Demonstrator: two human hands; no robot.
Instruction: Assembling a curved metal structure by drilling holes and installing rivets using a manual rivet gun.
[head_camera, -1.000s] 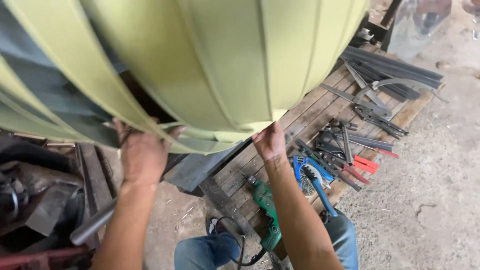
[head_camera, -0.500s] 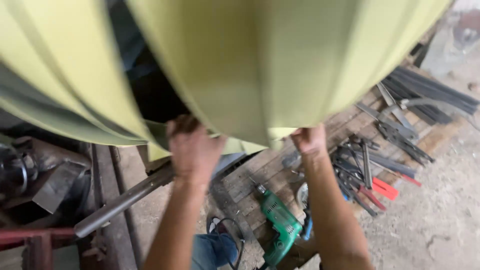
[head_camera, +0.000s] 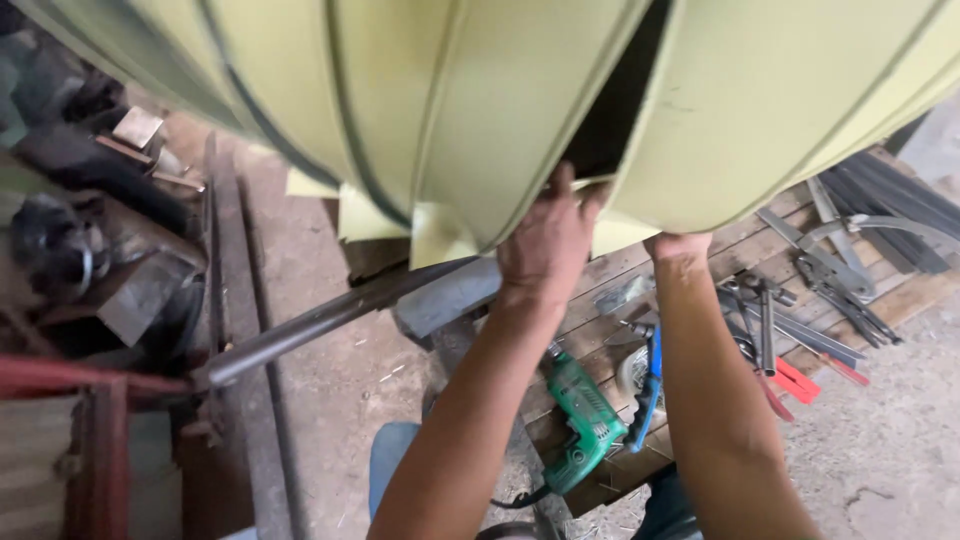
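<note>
A big pale yellow-green drum (head_camera: 480, 110) of ribbed sheet-metal panels fills the top of the view — seams running down to a ragged lower edge, one dark gap between panels. The left hand (head_camera: 548, 240) grips that edge; the right hand (head_camera: 676, 244) is tucked under it, grip unclear. Below, a wooden tabletop (head_camera: 700, 262) carries a green drill (head_camera: 585, 420) and pliers (head_camera: 790, 372).

Pale yellow-green ribbed sheet-metal panels (head_camera: 480, 110) are filling the top of the view, dark seams striping them lengthwise. Below, a weathered brown wooden plank platform (head_camera: 700, 260) is carrying a bright green electric drill (head_camera: 585, 425), a blue-handled tool (head_camera: 650, 385) and red-handled pliers (head_camera: 795, 380) — all among grey steel hand tools (head_camera: 840, 270). A dull grey metal bar (head_camera: 330, 320) is crossing the dusty tan floor (head_camera: 340, 390).
</note>
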